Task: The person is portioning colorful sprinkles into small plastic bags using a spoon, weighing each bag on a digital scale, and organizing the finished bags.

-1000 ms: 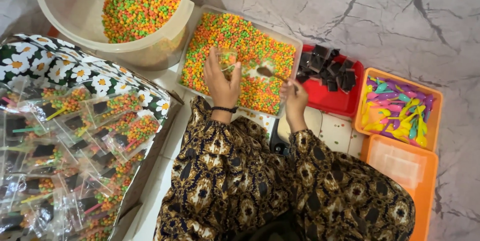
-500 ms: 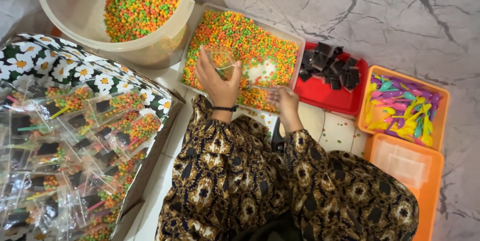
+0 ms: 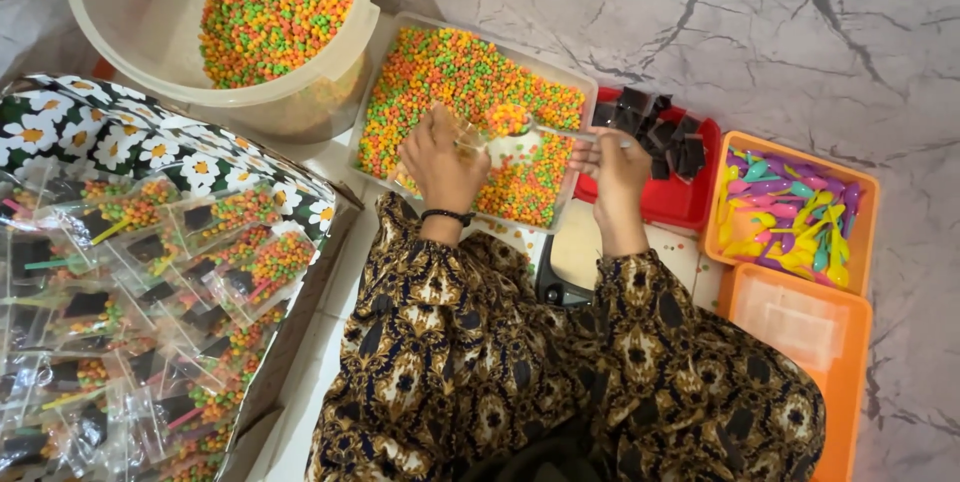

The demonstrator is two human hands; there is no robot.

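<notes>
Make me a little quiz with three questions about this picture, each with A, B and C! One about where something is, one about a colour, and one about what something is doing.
1. Where are the colourful little spoons?
A. in the big bucket
B. in an orange tray on the right
C. in the floral box

2. What colour is the tray with the dark packets?
A. red
B. blue
C. white

3. What is the spoon in the right hand like?
A. empty
B. broken
C. full of candy balls

Answers:
1 B, the spoons lie heaped in the upper orange tray beside the red one.
2 A, its rim and floor show red around the packets.
3 C, a heap of orange and green balls sits on it, next to the small clear bag in the left hand.
</notes>
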